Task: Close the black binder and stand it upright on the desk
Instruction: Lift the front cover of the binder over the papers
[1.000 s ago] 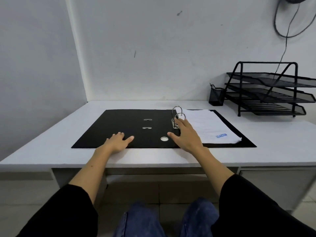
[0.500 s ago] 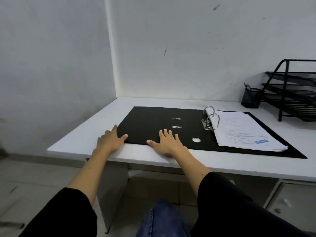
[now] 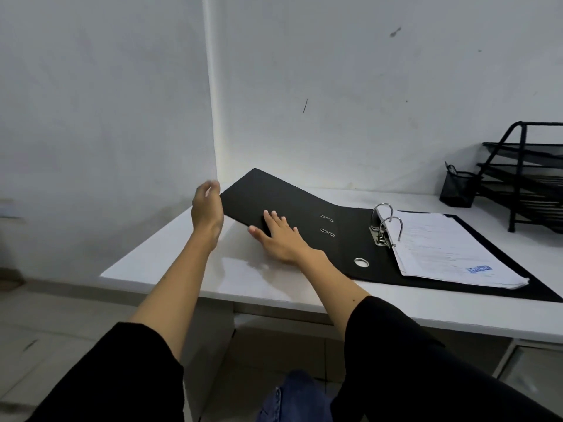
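Note:
The black binder (image 3: pixel 307 205) lies open on the white desk (image 3: pixel 243 281). Its left cover is raised at a slant off the desk. A stack of white papers (image 3: pixel 441 248) sits on the metal rings (image 3: pixel 387 222) on its flat right half. My left hand (image 3: pixel 207 210) curls around the raised cover's left edge and holds it up. My right hand (image 3: pixel 280 239) lies flat at the cover's front edge, fingers spread on its inner face.
A black mesh pen cup (image 3: pixel 458 187) and a black stacked letter tray (image 3: pixel 527 184) stand at the back right. The desk sits in a corner, with walls close on the left and behind. A drawer unit (image 3: pixel 530 370) is under the desk's right end.
The binder's left cover has risen from flat to a slant. My left hand moved up with the cover's left edge. My right hand slid along the front edge, and the view shifted left.

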